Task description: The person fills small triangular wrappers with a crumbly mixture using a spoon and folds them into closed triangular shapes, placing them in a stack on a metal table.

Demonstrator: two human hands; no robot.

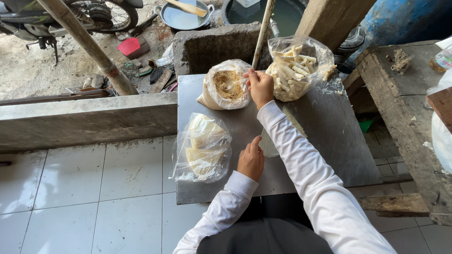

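Observation:
My right hand point(260, 86) reaches across a grey metal tabletop point(329, 136) and grips a clear plastic spoon point(234, 83) whose bowl dips into an open bag of brown crumbs point(224, 85). To its right stands a clear bag of pale stick-shaped pieces point(295, 67). My left hand point(251, 161) rests near the table's front edge with fingers curled, touching a pale flat sheet point(269, 146) that my right arm partly hides. A bag of yellowish wedge-shaped pieces point(202, 148) lies just left of that hand. Both arms wear white sleeves.
A concrete trough point(207, 47) and a bamboo pole point(89, 44) stand behind the table. A low concrete ledge point(84, 120) borders white floor tiles point(84, 188) at left. A rough wooden bench point(405, 108) sits at right. A motorbike point(70, 16) and metal pan point(183, 16) lie beyond.

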